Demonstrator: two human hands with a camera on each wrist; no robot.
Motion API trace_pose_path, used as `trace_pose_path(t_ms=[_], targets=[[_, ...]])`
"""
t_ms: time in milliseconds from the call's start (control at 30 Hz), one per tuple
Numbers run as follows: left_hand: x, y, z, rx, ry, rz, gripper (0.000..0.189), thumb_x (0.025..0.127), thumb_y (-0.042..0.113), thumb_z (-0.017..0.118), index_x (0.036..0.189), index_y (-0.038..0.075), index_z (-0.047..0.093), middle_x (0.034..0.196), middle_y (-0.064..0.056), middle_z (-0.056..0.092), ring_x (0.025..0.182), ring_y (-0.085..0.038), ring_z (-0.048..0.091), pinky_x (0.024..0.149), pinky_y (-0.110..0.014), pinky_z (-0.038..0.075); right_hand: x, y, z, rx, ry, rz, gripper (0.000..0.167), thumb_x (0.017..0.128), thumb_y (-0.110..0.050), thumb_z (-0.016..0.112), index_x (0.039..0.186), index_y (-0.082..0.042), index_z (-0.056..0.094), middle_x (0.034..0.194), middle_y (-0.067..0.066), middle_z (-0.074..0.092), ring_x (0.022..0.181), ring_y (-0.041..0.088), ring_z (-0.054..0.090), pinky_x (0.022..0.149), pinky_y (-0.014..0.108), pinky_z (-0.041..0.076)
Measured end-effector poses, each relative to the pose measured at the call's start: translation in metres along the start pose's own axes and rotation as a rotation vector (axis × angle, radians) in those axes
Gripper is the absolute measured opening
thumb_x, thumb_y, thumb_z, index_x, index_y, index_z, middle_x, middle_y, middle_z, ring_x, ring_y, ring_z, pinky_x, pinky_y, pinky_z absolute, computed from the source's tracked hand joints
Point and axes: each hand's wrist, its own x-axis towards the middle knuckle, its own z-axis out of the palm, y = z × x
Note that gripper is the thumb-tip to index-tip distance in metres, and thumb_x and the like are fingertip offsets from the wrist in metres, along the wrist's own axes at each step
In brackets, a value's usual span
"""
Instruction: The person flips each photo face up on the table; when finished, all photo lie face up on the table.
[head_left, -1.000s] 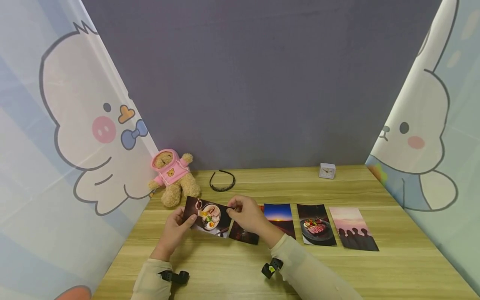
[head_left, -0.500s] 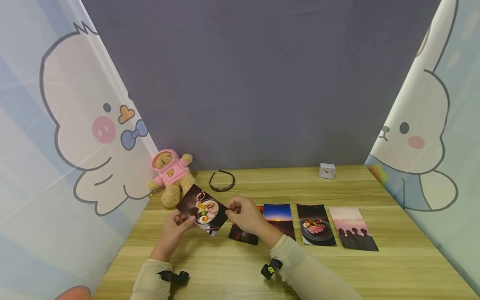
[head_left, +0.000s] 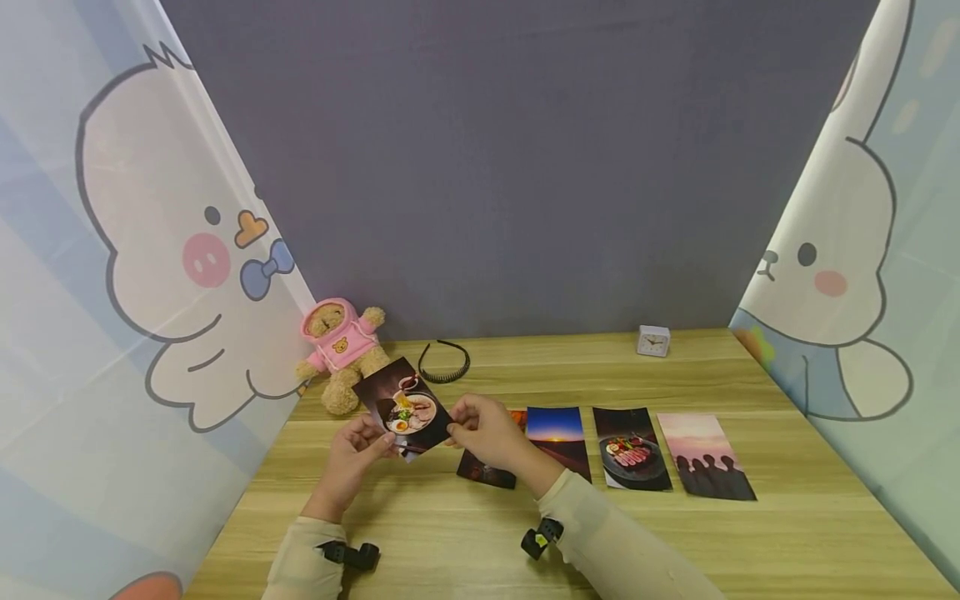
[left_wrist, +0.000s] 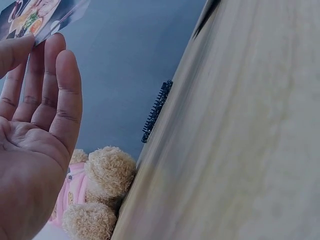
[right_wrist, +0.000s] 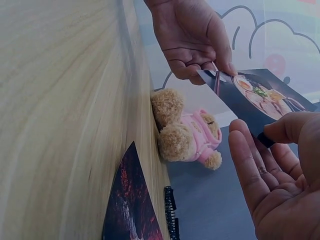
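A photo card of a noodle bowl [head_left: 405, 408] is held above the table, tilted, between both hands. My left hand [head_left: 351, 458] pinches its lower left edge, thumb on the picture side and fingers behind. At the card's right corner, my right hand [head_left: 491, 433] pinches it between thumb and fingers. In the right wrist view both grips on the noodle photo [right_wrist: 260, 95] show. Under and beside the right hand lies a dark red photo [head_left: 487, 471], partly hidden. A sunset photo [head_left: 557, 433], a steak photo [head_left: 632, 450] and a pink-sky photo [head_left: 707, 458] continue the row rightward.
A teddy bear in a pink hoodie [head_left: 345, 346] sits at the back left, just behind the held card. Beside it lies a black toothed headband [head_left: 445, 375]. A small white clock [head_left: 654, 341] stands at the back right of the wooden table [head_left: 450, 533].
The noodle photo has turned between the hands, from nearly level to a steep slant, and its upper part has risen in front of the bear. The row of photos stays put.
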Motion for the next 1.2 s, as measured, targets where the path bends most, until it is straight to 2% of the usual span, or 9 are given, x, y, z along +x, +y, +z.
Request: trace_pose_path(t_ms=[133, 333, 467, 600, 733, 867, 1000, 1200], targets=[[0.0, 0.001, 0.001, 0.037, 0.033, -0.004, 0.015, 0.099, -0.013, 0.061, 0.103, -0.019, 0.049, 0.088, -0.005, 0.073, 0.075, -0.019, 0.073, 0.072, -0.039, 0.063, 0.001, 0.0, -0.001, -0.05, 0.01, 0.005, 0.005, 0.1, -0.007, 0.071, 0.102, -0.01, 0.068, 0.092, 0.003, 0.068, 0.086, 0.036, 0.073, 0.07, 0.037, 0.062], [0.001, 0.005, 0.003, 0.104, 0.106, -0.041, 0.017, 0.1, -0.008, 0.063, 0.109, -0.02, 0.053, 0.088, -0.003, 0.072, 0.075, -0.015, 0.071, 0.072, -0.033, 0.062, 0.001, -0.001, -0.003, -0.097, 0.024, 0.006, 0.007, 0.099, -0.009, 0.073, 0.104, -0.013, 0.069, 0.091, -0.001, 0.068, 0.08, 0.025, 0.071, 0.066, 0.032, 0.06], [0.002, 0.006, 0.003, 0.123, 0.126, -0.048, 0.019, 0.101, -0.006, 0.064, 0.11, -0.019, 0.054, 0.087, -0.003, 0.071, 0.075, -0.014, 0.069, 0.072, -0.031, 0.062, 0.001, -0.001, -0.003, -0.142, 0.032, 0.007, 0.008, 0.098, -0.012, 0.074, 0.103, -0.014, 0.07, 0.091, -0.004, 0.068, 0.076, 0.016, 0.068, 0.062, 0.029, 0.055], [0.002, 0.004, 0.002, 0.138, 0.133, -0.022, 0.019, 0.102, -0.005, 0.063, 0.112, -0.019, 0.055, 0.088, -0.002, 0.071, 0.074, -0.013, 0.068, 0.07, -0.03, 0.061, 0.001, 0.001, -0.001, -0.138, 0.033, 0.013, 0.008, 0.098, -0.011, 0.075, 0.103, -0.014, 0.069, 0.092, -0.003, 0.068, 0.077, 0.018, 0.069, 0.062, 0.029, 0.056], [0.003, 0.002, 0.001, 0.169, 0.173, 0.014, 0.019, 0.101, -0.005, 0.064, 0.114, -0.017, 0.059, 0.09, -0.002, 0.072, 0.07, -0.014, 0.067, 0.066, -0.03, 0.06, -0.001, 0.002, 0.001, -0.155, 0.02, 0.025, 0.009, 0.098, -0.014, 0.076, 0.104, -0.015, 0.069, 0.091, -0.004, 0.067, 0.077, 0.019, 0.069, 0.062, 0.029, 0.055], [0.005, 0.001, 0.002, 0.177, 0.212, 0.024, 0.021, 0.1, -0.005, 0.066, 0.117, -0.015, 0.061, 0.091, -0.004, 0.072, 0.067, -0.015, 0.066, 0.064, -0.031, 0.06, -0.001, 0.004, 0.002, -0.182, 0.015, 0.031, 0.01, 0.097, -0.017, 0.076, 0.103, -0.014, 0.069, 0.09, -0.005, 0.067, 0.07, 0.016, 0.064, 0.057, 0.029, 0.053], [0.006, 0.0, 0.001, 0.181, 0.207, 0.026, 0.024, 0.099, -0.007, 0.066, 0.122, -0.015, 0.061, 0.093, -0.006, 0.072, 0.069, -0.015, 0.067, 0.063, -0.031, 0.06, -0.001, 0.006, 0.002, -0.169, 0.01, 0.045, 0.01, 0.097, -0.017, 0.076, 0.102, -0.015, 0.068, 0.09, -0.004, 0.067, 0.064, 0.014, 0.06, 0.051, 0.029, 0.053], [0.005, -0.001, -0.002, 0.214, 0.152, 0.055, 0.035, 0.097, -0.009, 0.068, 0.13, -0.016, 0.058, 0.1, -0.01, 0.071, 0.078, -0.013, 0.07, 0.064, -0.03, 0.06, 0.0, 0.013, 0.006, -0.158, -0.009, 0.081, 0.015, 0.097, -0.016, 0.076, 0.106, -0.008, 0.069, 0.088, -0.004, 0.068, 0.063, 0.015, 0.062, 0.05, 0.032, 0.054]])
